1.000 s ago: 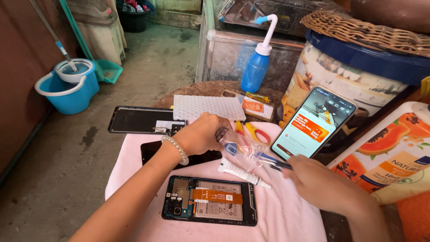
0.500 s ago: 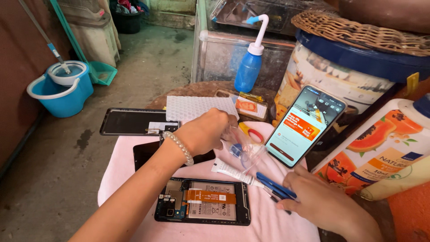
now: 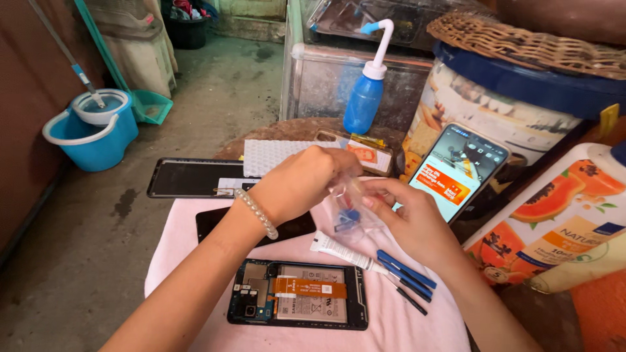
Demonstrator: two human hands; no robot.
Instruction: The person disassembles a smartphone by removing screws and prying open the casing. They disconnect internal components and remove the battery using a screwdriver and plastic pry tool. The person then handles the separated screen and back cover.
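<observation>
Hands (image 3: 352, 195) pinch clear bag (image 3: 349, 212); opened phone (image 3: 297, 303) lies below.

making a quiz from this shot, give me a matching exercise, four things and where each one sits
Things:
1. clear plastic bag
2. opened phone
3. lit phone
4. blue squeeze bottle

Places:
a. flat on the pink cloth, nearest the camera
b. between the left hand and right hand
c. upright behind the white mat
d. leaning against the big tub

Pairs: 1-b, 2-a, 3-d, 4-c
</observation>
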